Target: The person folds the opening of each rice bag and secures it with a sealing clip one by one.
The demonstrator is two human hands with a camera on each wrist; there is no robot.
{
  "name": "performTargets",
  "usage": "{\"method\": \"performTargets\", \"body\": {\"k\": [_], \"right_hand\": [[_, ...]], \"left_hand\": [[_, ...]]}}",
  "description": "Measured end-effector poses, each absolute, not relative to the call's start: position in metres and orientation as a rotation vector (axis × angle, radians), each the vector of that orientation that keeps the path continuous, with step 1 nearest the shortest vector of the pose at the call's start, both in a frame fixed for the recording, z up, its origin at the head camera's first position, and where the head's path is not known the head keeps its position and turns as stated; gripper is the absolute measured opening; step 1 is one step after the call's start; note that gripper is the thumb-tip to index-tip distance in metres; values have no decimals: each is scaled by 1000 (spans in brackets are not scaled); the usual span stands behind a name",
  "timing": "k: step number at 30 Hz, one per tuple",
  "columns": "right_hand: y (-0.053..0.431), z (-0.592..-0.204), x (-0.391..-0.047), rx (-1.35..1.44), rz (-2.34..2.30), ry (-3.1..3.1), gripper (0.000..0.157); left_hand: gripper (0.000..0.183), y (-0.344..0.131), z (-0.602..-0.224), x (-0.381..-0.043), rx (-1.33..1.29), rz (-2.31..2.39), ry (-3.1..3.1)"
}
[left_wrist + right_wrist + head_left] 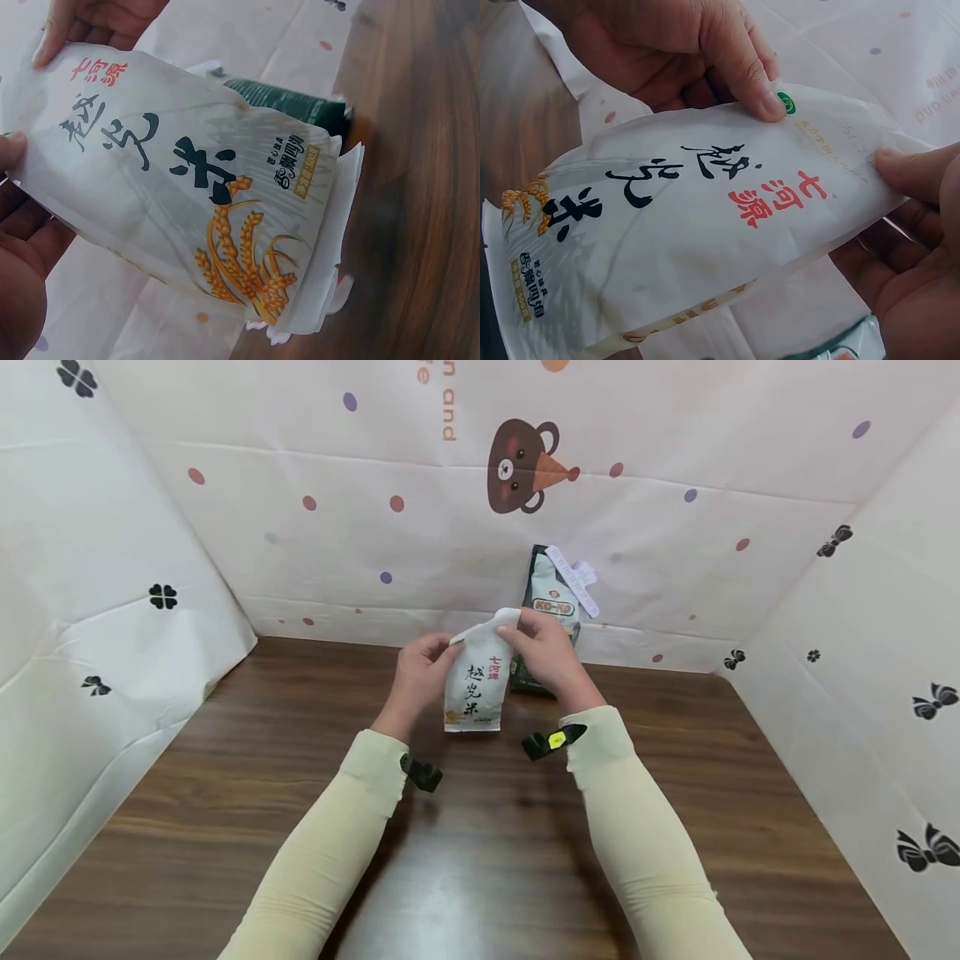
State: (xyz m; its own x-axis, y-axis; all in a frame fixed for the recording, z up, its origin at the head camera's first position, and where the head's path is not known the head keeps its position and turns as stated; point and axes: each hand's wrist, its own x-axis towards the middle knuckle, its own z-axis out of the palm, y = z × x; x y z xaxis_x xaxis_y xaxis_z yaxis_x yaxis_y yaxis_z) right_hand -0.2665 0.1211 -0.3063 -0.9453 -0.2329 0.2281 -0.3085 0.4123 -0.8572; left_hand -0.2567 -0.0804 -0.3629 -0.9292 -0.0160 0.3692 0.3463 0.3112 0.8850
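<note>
A white rice bag (474, 693) with black and red lettering and printed golden grain ears (244, 259) stands upright between both hands. My left hand (422, 675) pinches its upper left edge, thumb on the printed front and fingers behind. At the upper right my right hand (551, 653) grips the bag's top, thumb on the front too. The top edge is folded or creased where the hands hold it. In the right wrist view, both thumbs press the rice bag (682, 187) near its top end.
Behind my right hand a green and white KO-KO bag (553, 597) leans at the back wall, with a white sealing clip (573, 581) across its top. Brown wood-grain table (465, 843) lies underneath. Patterned white sheets (360, 543) wall in the back and both sides.
</note>
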Motion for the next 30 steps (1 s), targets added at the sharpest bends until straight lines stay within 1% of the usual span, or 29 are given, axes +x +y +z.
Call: {"method": "performTargets", "body": {"k": [9, 15, 23, 30], "right_hand": [[148, -318, -261, 447, 1600, -2516, 26], [162, -325, -260, 442, 1618, -2482, 26], [168, -339, -264, 442, 1558, -2523, 27], [172, -350, -266, 413, 1638, -2475, 27]], "left_hand": [[19, -53, -370, -257, -386, -1703, -2275], [18, -40, -372, -257, -389, -1726, -2315], [18, -37, -384, -262, -365, -1772, -2368], [19, -35, -391, -266, -368, -1785, -2427]]}}
